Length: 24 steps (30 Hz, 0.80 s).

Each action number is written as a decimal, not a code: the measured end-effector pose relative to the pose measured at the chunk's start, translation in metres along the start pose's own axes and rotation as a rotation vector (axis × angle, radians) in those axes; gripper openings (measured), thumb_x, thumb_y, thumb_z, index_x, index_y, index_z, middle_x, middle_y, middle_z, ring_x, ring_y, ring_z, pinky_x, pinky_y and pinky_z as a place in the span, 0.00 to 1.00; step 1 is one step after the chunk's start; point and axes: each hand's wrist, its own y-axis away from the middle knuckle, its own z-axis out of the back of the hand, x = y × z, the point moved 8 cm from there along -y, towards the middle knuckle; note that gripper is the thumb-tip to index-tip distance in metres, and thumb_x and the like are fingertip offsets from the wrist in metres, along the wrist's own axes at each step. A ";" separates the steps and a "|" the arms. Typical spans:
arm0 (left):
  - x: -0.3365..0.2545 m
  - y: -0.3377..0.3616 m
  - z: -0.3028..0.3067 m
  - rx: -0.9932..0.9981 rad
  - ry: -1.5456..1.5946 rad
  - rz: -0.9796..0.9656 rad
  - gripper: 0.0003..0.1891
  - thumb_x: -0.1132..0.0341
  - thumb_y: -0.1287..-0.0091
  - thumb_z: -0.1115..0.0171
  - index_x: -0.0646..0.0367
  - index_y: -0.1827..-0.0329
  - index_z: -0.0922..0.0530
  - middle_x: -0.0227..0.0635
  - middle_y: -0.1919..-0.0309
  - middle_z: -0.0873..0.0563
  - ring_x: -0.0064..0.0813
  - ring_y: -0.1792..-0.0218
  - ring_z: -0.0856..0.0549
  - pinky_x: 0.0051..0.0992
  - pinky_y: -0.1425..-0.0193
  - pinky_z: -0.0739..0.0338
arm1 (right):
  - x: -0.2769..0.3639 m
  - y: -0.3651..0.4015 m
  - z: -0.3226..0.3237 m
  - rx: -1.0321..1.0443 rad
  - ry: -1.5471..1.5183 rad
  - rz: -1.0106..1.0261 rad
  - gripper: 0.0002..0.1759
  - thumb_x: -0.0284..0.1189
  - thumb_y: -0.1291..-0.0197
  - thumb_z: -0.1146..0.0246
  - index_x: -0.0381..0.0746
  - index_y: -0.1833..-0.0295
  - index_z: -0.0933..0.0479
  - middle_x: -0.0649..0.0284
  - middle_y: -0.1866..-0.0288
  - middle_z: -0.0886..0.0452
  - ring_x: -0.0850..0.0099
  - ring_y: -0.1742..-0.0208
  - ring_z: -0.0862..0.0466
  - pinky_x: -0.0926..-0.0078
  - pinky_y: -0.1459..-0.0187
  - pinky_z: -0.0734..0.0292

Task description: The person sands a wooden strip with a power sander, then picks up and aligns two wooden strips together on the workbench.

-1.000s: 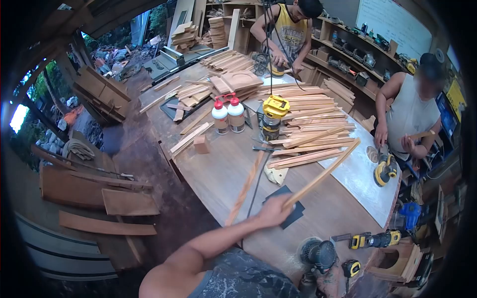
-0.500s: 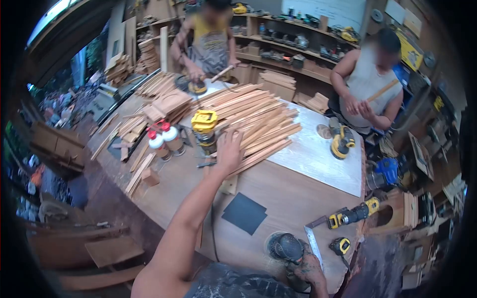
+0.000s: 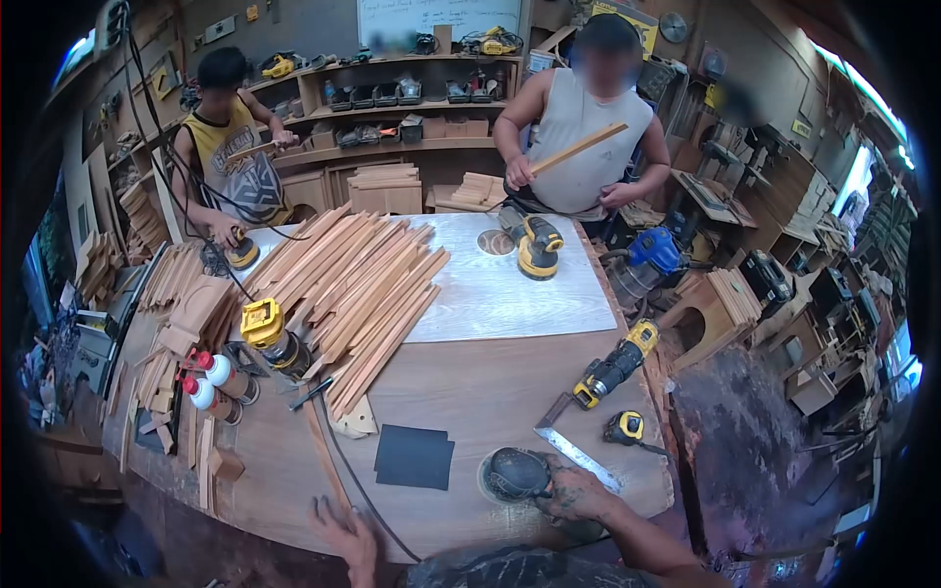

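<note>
My left hand (image 3: 343,534) is low at the near edge of the workbench, its fingers apart and nothing in it. A power cord (image 3: 358,480) runs just beside it. My right hand (image 3: 580,493) grips the black-topped sander (image 3: 518,474), which stands on the wooden bench top (image 3: 510,382). Dark sheets of sandpaper (image 3: 414,456) lie left of the sander. Close beyond my right hand is a try square (image 3: 578,456) with a metal blade. A large pile of wooden strips (image 3: 363,284) covers the bench farther off.
Two people work across the bench, each holding a wooden strip; one also has a hand on a yellow sander (image 3: 242,253). Another yellow sander (image 3: 538,249) rests on the pale board (image 3: 529,304). Nearby are a cordless tool (image 3: 618,363), tape measure (image 3: 624,427), yellow-black router (image 3: 277,338) and glue bottles (image 3: 221,382).
My left hand has left the strip pile and drawn back to the near bench edge. The view has turned right. My right hand stays on the sander.
</note>
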 end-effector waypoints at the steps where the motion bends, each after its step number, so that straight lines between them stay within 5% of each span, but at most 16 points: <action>1: 0.017 0.006 0.004 -0.003 -0.027 0.019 0.32 0.60 0.30 0.34 0.72 0.27 0.30 0.66 0.25 0.35 0.66 0.25 0.34 0.58 0.22 0.39 | 0.004 -0.002 0.001 0.004 0.000 0.004 0.45 0.44 0.38 0.29 0.36 0.21 0.39 0.47 0.50 0.12 0.45 0.40 0.14 0.53 0.39 0.20; 10: 0.044 0.017 0.002 0.008 -0.222 0.075 0.27 0.54 0.27 0.38 0.70 0.35 0.21 0.57 0.28 0.27 0.61 0.27 0.31 0.57 0.25 0.37 | 0.029 0.008 0.010 -0.013 0.006 -0.003 0.43 0.45 0.39 0.29 0.34 0.26 0.35 0.50 0.54 0.10 0.47 0.44 0.12 0.52 0.41 0.18; 13: 0.036 0.014 0.005 0.051 -0.255 0.039 0.31 0.42 0.20 0.48 0.59 0.33 0.16 0.54 0.25 0.25 0.59 0.25 0.29 0.59 0.22 0.36 | 0.018 -0.003 -0.001 -0.043 0.046 0.002 0.42 0.45 0.40 0.29 0.34 0.26 0.34 0.50 0.53 0.11 0.47 0.44 0.12 0.51 0.40 0.18; 19: 0.031 0.014 0.008 0.040 -0.288 0.034 0.31 0.41 0.20 0.49 0.60 0.35 0.15 0.55 0.26 0.26 0.58 0.26 0.29 0.59 0.24 0.36 | 0.022 0.001 0.001 -0.060 0.083 0.037 0.38 0.39 0.40 0.31 0.34 0.29 0.36 0.44 0.52 0.10 0.42 0.46 0.11 0.47 0.43 0.17; 24: 0.037 0.016 0.007 0.067 -0.249 0.092 0.33 0.38 0.22 0.49 0.57 0.36 0.14 0.52 0.24 0.27 0.59 0.24 0.31 0.60 0.22 0.39 | 0.027 -0.003 0.004 -0.032 -0.010 0.024 0.38 0.40 0.42 0.31 0.33 0.30 0.34 0.49 0.52 0.12 0.45 0.41 0.14 0.50 0.39 0.20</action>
